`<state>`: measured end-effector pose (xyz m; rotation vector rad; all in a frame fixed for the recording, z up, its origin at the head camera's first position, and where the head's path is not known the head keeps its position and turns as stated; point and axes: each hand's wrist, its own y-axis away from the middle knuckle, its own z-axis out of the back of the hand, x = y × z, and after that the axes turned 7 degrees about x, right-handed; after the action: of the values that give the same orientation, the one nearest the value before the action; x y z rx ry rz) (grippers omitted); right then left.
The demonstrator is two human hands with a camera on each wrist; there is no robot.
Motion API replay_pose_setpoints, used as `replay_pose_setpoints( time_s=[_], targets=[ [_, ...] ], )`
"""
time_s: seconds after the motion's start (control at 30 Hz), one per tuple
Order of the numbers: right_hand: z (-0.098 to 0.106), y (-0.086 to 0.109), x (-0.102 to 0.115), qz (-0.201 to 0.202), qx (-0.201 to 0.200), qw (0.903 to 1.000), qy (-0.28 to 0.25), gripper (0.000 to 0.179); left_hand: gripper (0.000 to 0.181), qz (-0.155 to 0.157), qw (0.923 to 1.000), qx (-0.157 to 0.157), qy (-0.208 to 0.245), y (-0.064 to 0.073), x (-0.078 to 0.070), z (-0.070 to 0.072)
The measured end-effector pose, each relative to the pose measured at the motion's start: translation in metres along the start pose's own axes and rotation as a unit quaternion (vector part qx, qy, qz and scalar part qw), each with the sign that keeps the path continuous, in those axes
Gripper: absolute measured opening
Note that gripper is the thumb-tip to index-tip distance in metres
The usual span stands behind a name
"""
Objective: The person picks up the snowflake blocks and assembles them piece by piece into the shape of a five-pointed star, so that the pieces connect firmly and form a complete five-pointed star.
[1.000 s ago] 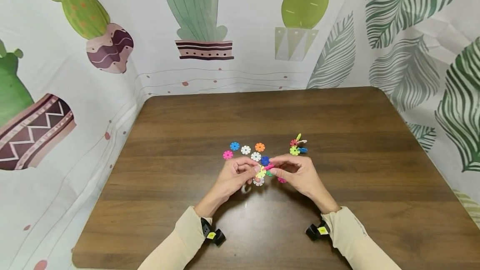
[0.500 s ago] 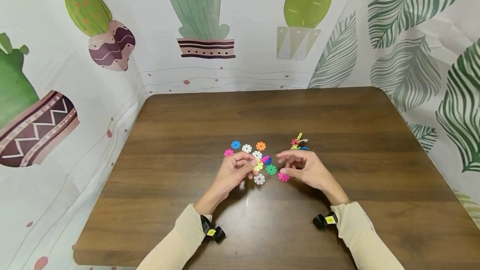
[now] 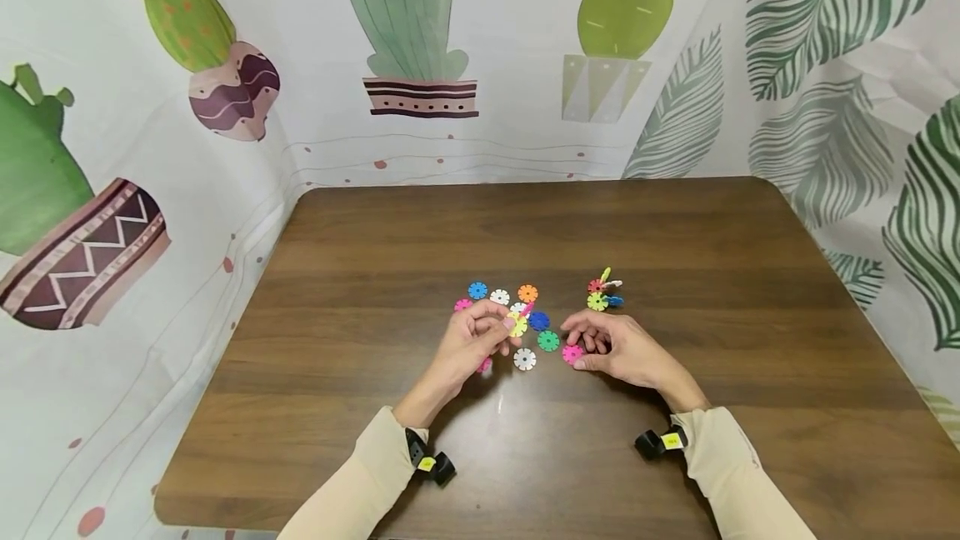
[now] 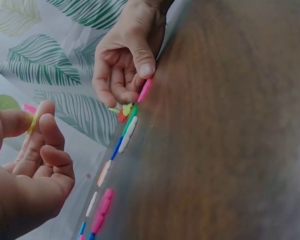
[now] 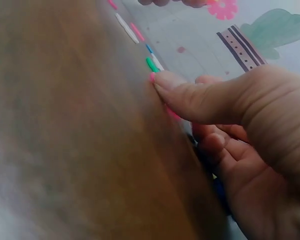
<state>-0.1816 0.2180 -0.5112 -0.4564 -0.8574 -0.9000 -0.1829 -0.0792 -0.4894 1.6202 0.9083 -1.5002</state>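
Observation:
My left hand (image 3: 480,338) pinches a yellow notched building disc (image 3: 517,325) between thumb and fingers, raised over the table. Joined to it and standing out from it is a pink disc (image 3: 527,309). My right hand (image 3: 621,347) is low over the table, its thumb at the edge of a flat pink disc (image 3: 572,354) and its other fingers apart from it, loosely bent. In the left wrist view, the right thumb tip meets the top of that pink disc (image 4: 145,90). A green disc (image 3: 548,341) and a dark blue disc (image 3: 539,321) lie between the hands.
On the wooden table (image 3: 375,257) lie more loose discs: light blue (image 3: 477,291), orange (image 3: 528,293), white (image 3: 524,359), and a pink one partly under the left hand. Behind the right hand stands a joined cluster of discs (image 3: 597,300). A printed cloth (image 3: 510,40) hangs behind.
My right hand has let go of the joined yellow and pink discs and moved right, to the loose pink disc. My left hand keeps holding the joined pair.

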Motion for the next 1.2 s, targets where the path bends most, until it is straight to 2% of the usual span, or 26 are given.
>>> replay_pose_setpoints(
  time_s=[0.17, 0.33, 0.47, 0.63, 0.77, 1.0, 1.2],
  targets=[
    [-0.002, -0.001, 0.003, 0.025, -0.013, 0.9993, 0.025, 0.044, 0.015, -0.001, 1.0000, 0.000, 0.003, -0.002, 0.001, -0.001],
    [-0.003, -0.001, 0.006, 0.042, -0.017, 0.9966, 0.070, 0.043, 0.015, 0.013, 0.9999, 0.000, 0.009, -0.002, 0.001, -0.002],
    [-0.005, 0.000, 0.008, 0.059, -0.015, 0.9955, 0.073, 0.041, 0.014, 0.022, 0.9997, -0.002, 0.010, -0.003, 0.003, -0.003],
    [-0.008, 0.000, 0.008, 0.074, -0.032, 0.9957, 0.047, 0.036, 0.014, 0.022, 0.9997, -0.004, 0.012, -0.005, 0.005, -0.004],
    [-0.011, -0.002, 0.010, 0.075, -0.058, 0.9955, -0.003, 0.028, 0.017, 0.023, 0.9996, -0.002, 0.015, -0.005, 0.006, -0.003],
    [-0.015, -0.004, 0.016, 0.073, -0.127, 0.9877, -0.056, 0.017, 0.017, 0.022, 0.9996, 0.000, 0.019, -0.004, 0.006, -0.004],
    [-0.017, -0.005, 0.021, 0.063, -0.142, 0.9823, -0.105, 0.020, 0.017, 0.018, 0.9997, 0.004, 0.016, -0.004, 0.007, -0.004]
  ],
)
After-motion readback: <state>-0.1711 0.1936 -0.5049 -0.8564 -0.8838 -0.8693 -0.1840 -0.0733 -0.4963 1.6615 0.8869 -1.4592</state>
